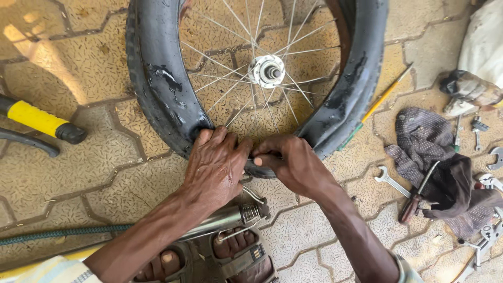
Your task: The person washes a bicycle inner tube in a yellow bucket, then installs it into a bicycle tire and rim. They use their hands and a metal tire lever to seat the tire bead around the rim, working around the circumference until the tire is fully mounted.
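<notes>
Hands met at the six o'clock point of a spoked bicycle wheel (257,78) that stood on paving blocks (94,173). The left hand (215,167) lay pressed over the black tyre (157,89) with fingers curled onto its edge; the right hand (293,165) pinched the rubber just beside it, thumb and forefinger closed on the tyre wall where it met the rim. What lay under the fingers — a valve or a bead — could not be told.

Progress, as judged from the frame: the tyre sat around the rim over most of the visible arc, from nine o'clock round to three o'clock, though wet or scuffed patches showed on both walls. Work at the bottom section was not finished, since both hands were engaged there. A silver hand pump (225,220) lay at six o'clock below the hands, beside the person's sandalled feet (230,257), with its hose end near the wheel but not seen joined to it — inflation could not be confirmed as begun.

Surroundings: a yellow-handled tool (39,119) at nine o'clock, a yellow-and-green stick-like tool (374,105) at three o'clock, a dark cloth (435,162) with a screwdriver (416,196) and an open-ended spanner (390,181) at four o'clock.
</notes>
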Demonstrator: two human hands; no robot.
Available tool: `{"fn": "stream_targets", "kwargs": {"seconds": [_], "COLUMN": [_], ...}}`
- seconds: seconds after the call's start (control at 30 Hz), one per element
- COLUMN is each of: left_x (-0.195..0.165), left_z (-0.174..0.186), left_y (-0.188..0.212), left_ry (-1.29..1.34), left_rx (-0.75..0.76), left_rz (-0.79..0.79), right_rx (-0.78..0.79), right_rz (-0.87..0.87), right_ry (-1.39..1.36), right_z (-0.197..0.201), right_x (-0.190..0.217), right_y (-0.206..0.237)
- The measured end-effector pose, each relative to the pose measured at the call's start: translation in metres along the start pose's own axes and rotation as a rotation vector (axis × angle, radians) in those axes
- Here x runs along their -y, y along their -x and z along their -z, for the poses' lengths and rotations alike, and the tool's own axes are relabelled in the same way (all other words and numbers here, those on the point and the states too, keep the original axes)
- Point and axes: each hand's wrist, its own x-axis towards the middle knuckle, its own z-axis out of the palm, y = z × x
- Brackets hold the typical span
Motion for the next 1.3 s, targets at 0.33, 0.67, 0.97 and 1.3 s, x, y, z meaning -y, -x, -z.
{"fn": "stream_targets", "kwargs": {"seconds": [0.33, 0.67, 0.97, 1.3], "left_x": [0.015, 0.062, 0.050, 0.058], "left_z": [-0.014, -0.002, 0.001, -0.013], "left_y": [-0.002, -0.029, -0.017, -0.024], "left_ry": [-0.043, -0.261, -0.294, -0.258], "left_rx": [-0.087, -0.300, -0.332, -0.378], "left_rz": [-0.008, -0.036, -0.036, -0.051], "right_rx": [-0.366, -0.225, -0.193, -0.179], "right_rz": [-0.032, 0.420, 0.443, 0.438], "right_ry": [-0.321, 0.156, 0.382, 0.533], "right_z": [0.001, 0.012, 0.011, 0.005], "right_x": [-0.001, 0.024, 0.038, 0.023], "right_y": [-0.005, -0.066, -0.061, -0.072]}}
